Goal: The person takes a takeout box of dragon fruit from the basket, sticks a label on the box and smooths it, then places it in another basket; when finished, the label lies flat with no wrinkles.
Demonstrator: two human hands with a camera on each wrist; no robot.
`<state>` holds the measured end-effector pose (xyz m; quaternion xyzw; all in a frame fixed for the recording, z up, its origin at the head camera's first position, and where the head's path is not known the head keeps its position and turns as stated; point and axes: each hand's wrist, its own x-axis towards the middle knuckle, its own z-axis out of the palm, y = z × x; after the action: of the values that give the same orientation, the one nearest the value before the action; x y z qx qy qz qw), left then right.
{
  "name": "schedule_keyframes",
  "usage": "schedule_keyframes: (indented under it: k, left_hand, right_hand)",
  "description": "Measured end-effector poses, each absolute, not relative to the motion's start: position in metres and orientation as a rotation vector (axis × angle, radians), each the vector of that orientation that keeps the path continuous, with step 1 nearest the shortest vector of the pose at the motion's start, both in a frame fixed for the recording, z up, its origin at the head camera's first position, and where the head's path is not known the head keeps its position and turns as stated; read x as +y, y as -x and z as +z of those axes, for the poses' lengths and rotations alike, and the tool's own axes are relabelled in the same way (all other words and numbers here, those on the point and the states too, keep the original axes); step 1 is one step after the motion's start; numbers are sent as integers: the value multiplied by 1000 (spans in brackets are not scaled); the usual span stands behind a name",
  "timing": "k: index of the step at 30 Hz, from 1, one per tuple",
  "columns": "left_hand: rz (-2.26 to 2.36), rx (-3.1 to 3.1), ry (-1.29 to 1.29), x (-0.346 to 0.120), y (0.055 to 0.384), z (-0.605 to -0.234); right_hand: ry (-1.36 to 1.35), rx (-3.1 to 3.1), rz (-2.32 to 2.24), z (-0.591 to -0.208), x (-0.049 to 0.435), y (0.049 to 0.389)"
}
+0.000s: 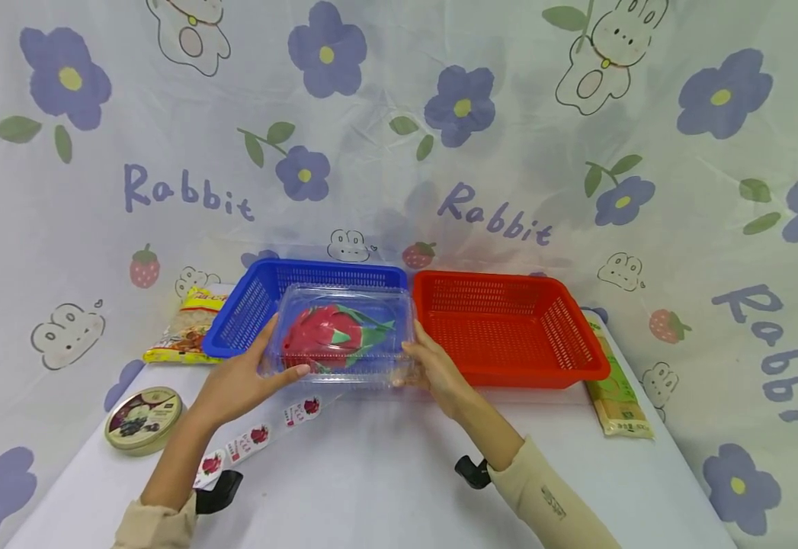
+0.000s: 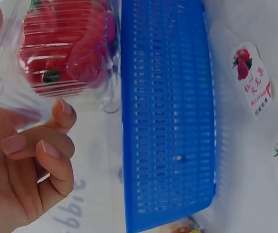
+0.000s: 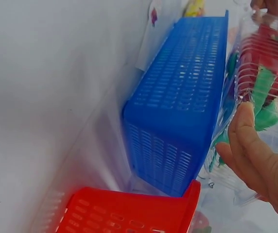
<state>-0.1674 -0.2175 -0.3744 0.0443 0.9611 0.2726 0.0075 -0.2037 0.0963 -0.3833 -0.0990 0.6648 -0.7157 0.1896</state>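
Note:
Both hands hold a clear plastic clamshell box (image 1: 385, 362) in front of the blue basket, above its near rim. Inside the box lies a red dragon fruit (image 1: 323, 335) with green leaf tips. My left hand (image 1: 237, 385) grips the box's left end, thumb along the near side. In the left wrist view, several fingers of the left hand (image 2: 32, 160) curl beneath the box. At the right end, my right hand (image 1: 440, 374) grips the box between thumb and fingers. The right wrist view shows the right hand's fingertips (image 3: 246, 114) against the ribbed plastic.
A blue basket (image 1: 237, 313) stands behind the box, beside a red basket (image 1: 515, 374). A strip of dragon fruit stickers (image 1: 248, 442) lies on the white table (image 1: 371, 480). Around them are a round tin (image 1: 143, 419), a yellow food bag (image 1: 186, 324) and a green-yellow packet (image 1: 618, 389).

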Motion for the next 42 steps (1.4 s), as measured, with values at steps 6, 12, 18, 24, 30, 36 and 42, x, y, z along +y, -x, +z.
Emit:
schedule_keyframes:
  k: [6, 12, 18, 24, 30, 36, 42]
  left_hand:
    - [905, 2992, -140, -211, 164, -374]
    - [896, 2998, -129, -206, 162, -374]
    - [876, 3026, -141, -204, 163, -375]
    - [857, 3030, -125, -200, 162, -374]
    - [848, 3029, -86, -201, 163, -375]
    - [851, 3031, -84, -201, 163, -376]
    - [865, 3032, -90, -201, 164, -376]
  right_hand:
    - [266, 1898, -1985, -384, 98, 197]
    - [294, 1902, -1974, -384, 99, 192]
    - [299, 1909, -1964, -385, 101, 192]
    - [304, 1912, -1944, -387, 101, 191]
    - [310, 1927, -1922, -388, 99, 191]
    - [338, 1953, -1876, -389, 100, 191]
    - [399, 1943, -1845, -388, 102, 191]
